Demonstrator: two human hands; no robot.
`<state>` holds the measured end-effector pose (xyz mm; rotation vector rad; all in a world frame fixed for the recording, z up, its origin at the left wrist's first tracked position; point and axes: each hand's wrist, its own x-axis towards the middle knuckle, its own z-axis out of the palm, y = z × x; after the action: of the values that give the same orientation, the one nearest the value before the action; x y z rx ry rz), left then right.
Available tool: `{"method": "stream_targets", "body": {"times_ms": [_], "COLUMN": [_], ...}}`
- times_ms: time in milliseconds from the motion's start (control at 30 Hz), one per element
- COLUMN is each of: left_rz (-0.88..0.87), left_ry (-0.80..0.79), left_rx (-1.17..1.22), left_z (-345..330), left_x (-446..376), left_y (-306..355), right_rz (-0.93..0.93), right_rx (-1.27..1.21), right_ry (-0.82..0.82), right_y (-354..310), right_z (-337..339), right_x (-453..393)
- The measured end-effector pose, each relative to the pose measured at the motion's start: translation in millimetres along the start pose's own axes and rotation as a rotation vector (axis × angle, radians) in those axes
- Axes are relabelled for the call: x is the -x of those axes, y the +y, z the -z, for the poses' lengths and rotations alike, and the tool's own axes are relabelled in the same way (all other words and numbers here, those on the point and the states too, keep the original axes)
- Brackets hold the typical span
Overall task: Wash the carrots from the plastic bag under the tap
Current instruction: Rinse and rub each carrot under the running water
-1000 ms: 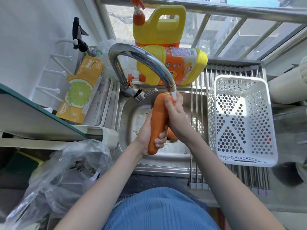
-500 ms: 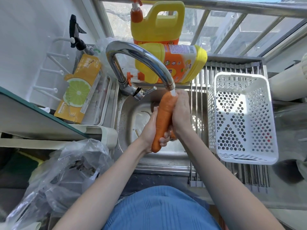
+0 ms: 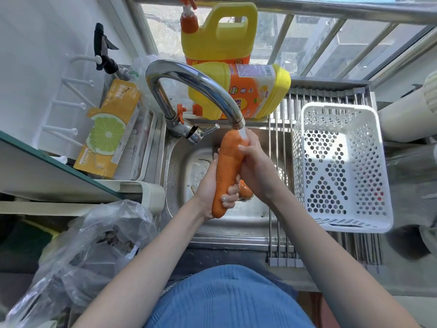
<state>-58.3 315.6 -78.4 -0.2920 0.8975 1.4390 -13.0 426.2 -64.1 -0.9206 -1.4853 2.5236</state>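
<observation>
A long orange carrot (image 3: 228, 166) stands almost upright under the chrome tap (image 3: 196, 84), with water running onto its top end. My left hand (image 3: 212, 185) grips its lower half from the left. My right hand (image 3: 256, 166) presses against its upper right side, fingers by the spout. A second carrot (image 3: 244, 189) lies in the steel sink (image 3: 182, 166), mostly hidden behind my hands. The clear plastic bag (image 3: 94, 247) sits crumpled at lower left.
A white perforated basket (image 3: 340, 166) rests on a roll-up steel rack (image 3: 281, 185) over the sink's right side. Two yellow detergent jugs (image 3: 241, 88) stand behind the tap. A lemon-printed box (image 3: 108, 131) lies in a tray at left.
The carrot's top end has shifted right, directly under the spout, and my right hand has slid up along it. My left hand keeps its grip low on the carrot.
</observation>
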Motion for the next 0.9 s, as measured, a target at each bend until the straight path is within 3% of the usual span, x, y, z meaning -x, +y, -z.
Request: {"method": "stream_targets", "body": {"times_ms": [133, 267, 467, 567, 733, 900], "left_rz": [0.004, 0.006, -0.002, 0.009, 0.020, 0.050], "left_ry": [0.018, 0.018, 0.025, 0.022, -0.049, -0.045], "left_rx": [-0.021, -0.021, -0.039, -0.041, 0.007, -0.072], "left_z": [2, 5, 4, 5, 8, 8], "left_x": [1, 2, 2, 4, 5, 8], "left_y": [-3, -4, 0, 2, 5, 7], "right_rz": [0.046, 0.072, 0.082, 0.034, 0.018, 0.031], "right_rx": [0.277, 0.260, 0.292, 0.245, -0.129, 0.186], "right_ry": [0.128, 0.069, 0.132, 0.114, 0.065, 0.115], "right_y": [-1, 1, -3, 0, -3, 1], "right_z": [-10, -7, -12, -12, -7, -4], "right_x": [1, 4, 0, -1, -4, -6]}}
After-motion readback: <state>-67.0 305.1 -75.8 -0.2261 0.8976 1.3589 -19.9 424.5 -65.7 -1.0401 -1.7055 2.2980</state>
